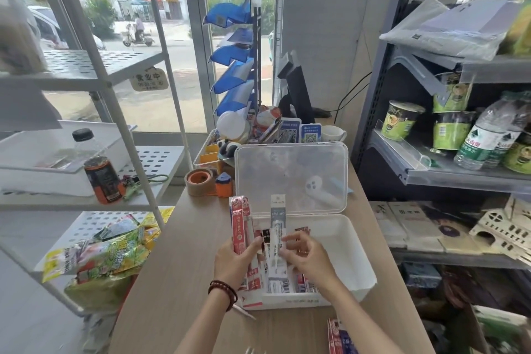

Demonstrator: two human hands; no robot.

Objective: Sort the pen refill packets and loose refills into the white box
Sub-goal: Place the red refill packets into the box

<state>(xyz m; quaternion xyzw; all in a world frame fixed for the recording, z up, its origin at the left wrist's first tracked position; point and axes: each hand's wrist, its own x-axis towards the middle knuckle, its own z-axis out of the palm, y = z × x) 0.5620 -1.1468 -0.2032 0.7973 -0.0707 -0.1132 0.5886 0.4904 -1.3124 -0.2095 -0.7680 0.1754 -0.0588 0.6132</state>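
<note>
The white box (355, 241) stands open on the wooden counter, its clear lid (290, 178) tipped up behind it. Several refill packets (290, 286) lie in its left part. Over the box, my left hand (234, 260) grips a red refill packet (239, 224) upright, with a black-labelled packet (265, 234) beside its fingers. My right hand (306, 256) pinches a tall white refill packet (277, 227) that stands upright between both hands. More red and blue packets (340, 336) lie on the counter at the bottom edge. A loose refill (244, 312) lies by the box's front left corner.
A tape roll (200, 181) and an orange sharpener (223, 185) sit left of the lid. A tray of trinkets (230, 141) and a mug (332, 133) stand behind it. A white wire rack (138, 158) with snack bags is on the left, grey shelving (408, 172) on the right.
</note>
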